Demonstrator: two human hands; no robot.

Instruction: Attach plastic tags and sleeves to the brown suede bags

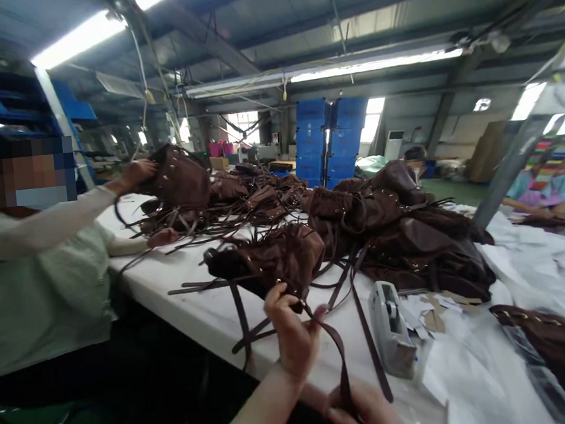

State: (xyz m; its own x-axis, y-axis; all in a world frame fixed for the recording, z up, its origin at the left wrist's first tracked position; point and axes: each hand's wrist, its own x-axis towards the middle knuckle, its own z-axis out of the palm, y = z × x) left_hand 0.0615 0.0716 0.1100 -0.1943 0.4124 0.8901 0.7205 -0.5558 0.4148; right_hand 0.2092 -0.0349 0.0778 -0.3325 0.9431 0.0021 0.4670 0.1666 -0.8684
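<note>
A dark brown drawstring bag (287,258) with metal eyelets lies on the white table in front of me. My left hand (294,337) is closed on the bag's near edge, by an eyelet where a strap comes out. That long brown strap (339,346) curves down to my right hand (367,417), which pinches its lower part at the bottom of the view. Other loose straps hang over the table edge beside the bag. Part of my right hand is cut off by the frame.
A grey tape dispenser (392,328) stands right of my hands, near paper scraps (429,311). Piled brown bags (416,246) cover the table behind. At left, a co-worker (39,275) lifts another brown bag (179,175). A metal post (512,163) rises at right.
</note>
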